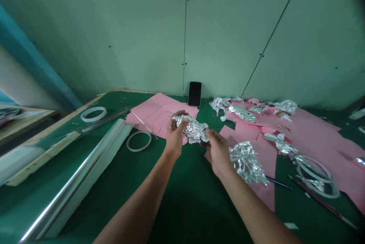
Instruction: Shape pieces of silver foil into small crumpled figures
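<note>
Crumpled foil [194, 129] pinched between your left hand [174, 137] and right hand [218, 150], above mid-desk [182, 194], pink paper [159, 112] toward the far edge.

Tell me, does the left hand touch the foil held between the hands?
Touching. The head view shows the left hand gripping one end of the foil, with no gap between them; the right hand pinches the other end.

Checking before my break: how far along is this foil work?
Looks done: crumpled foil lumps on the pink paper. In hand: left hand and right hand grip a foil wad. Probably left: a looser foil sheet beside the right hand, plus the foil roll.
</note>
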`<state>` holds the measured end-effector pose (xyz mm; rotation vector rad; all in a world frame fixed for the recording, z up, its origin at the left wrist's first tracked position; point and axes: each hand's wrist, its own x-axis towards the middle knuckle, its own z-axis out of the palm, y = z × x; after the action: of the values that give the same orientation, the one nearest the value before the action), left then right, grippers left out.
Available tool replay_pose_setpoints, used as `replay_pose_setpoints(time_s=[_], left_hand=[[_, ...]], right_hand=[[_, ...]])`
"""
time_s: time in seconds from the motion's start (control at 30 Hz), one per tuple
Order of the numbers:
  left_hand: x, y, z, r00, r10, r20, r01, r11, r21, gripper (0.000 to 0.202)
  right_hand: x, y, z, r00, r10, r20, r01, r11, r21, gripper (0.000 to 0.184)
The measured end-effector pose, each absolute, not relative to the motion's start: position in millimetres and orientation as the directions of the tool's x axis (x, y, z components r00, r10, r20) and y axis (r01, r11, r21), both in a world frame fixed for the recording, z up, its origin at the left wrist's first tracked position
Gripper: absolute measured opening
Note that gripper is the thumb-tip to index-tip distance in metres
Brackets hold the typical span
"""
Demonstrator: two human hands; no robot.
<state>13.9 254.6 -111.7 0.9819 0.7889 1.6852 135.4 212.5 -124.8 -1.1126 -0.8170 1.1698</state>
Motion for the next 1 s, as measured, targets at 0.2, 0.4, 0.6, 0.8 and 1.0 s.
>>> replay_pose_setpoints(time_s=[0.2, 0.4, 0.6, 0.8, 1.0], left_hand=[[9, 255, -112, -0.224, 0.941, 0.255, -0.377, -0.324, 0.868, 0.025], [8, 253, -110, -0.161, 0.917, 0.365, -0.285, -0.397, 0.872, 0.020], [7, 251, -108, -0.167, 0.899, 0.405, -0.216, -0.434, 0.875, 0.019], [8, 245, -103, -0.083, 0.875, 0.477, -0.154, -0.485, 0.861, 0.021], [7, 246, -103, -0.177, 0.875, 0.450, -0.175, -0.478, 0.861, 0.019]], right_hand=[[137, 211, -120, 0.234, 0.970, -0.067, -0.224, -0.013, -0.975, 0.033], [139, 212, -117, 0.244, 0.968, -0.053, -0.175, -0.009, -0.985, 0.045], [141, 215, -117, 0.249, 0.962, -0.111, -0.325, -0.025, -0.945, 0.026], [141, 212, -115, 0.089, 0.973, -0.215, -0.427, -0.158, -0.890, 0.039], [144, 214, -114, 0.130, 0.971, -0.200, -0.492, -0.112, -0.863, 0.047]])
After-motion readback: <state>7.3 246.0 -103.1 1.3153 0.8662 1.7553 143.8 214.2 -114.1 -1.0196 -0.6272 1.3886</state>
